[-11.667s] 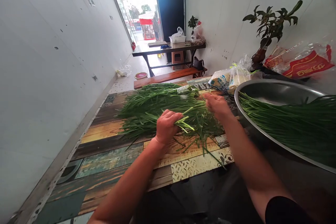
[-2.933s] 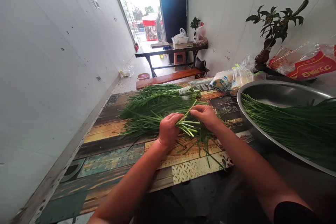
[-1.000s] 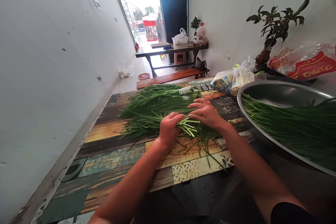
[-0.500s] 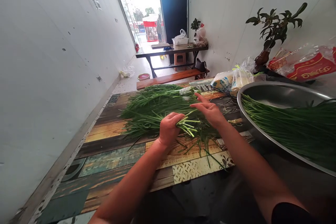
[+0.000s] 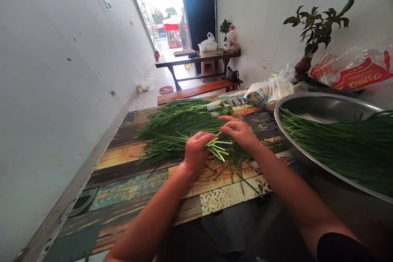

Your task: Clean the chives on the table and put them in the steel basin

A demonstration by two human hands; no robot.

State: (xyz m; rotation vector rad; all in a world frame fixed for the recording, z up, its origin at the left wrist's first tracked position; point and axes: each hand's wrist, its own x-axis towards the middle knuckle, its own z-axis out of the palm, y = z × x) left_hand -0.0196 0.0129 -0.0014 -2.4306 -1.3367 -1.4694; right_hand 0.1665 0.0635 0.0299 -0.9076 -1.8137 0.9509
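Left hand: centre of the frame, a fist (image 5: 196, 150) clenched around a small bunch of green stalks (image 5: 218, 147), their pale cut ends fanning out to the right.
Right hand: just right of centre (image 5: 241, 133), thumb and forefinger together at the tip of one upper stalk, the other fingers lifted clear; whether it truly pinches that stalk is too small to tell.
Risk at the stalks: a sharp tug could snap a tender one, and a slackened left fist could let the bunch slide apart.
Loose trimmings: a tangle of thin leaves (image 5: 239, 170) below the right hand; clean stalks dropped here could easily get mixed with it, since both are green and lie so near.
Pile of greens: left of centre and above the left hand (image 5: 172, 125), leaves pointing left, with a white-wrapped bundle (image 5: 215, 107) at its far edge.
Bench: patterned planks (image 5: 123, 188) under it all; bits hanging over the near edge could fall if a forearm brushes them.
Steel bowl: right side of the frame (image 5: 325, 108), with long greens (image 5: 337, 143) inside; scraps could stray in if flicked rightward.
Clear bag: upper right of centre (image 5: 276, 92), just beyond the bowl's rim.
Potted plant: upper right (image 5: 319, 28), beside red packaging (image 5: 364, 73).
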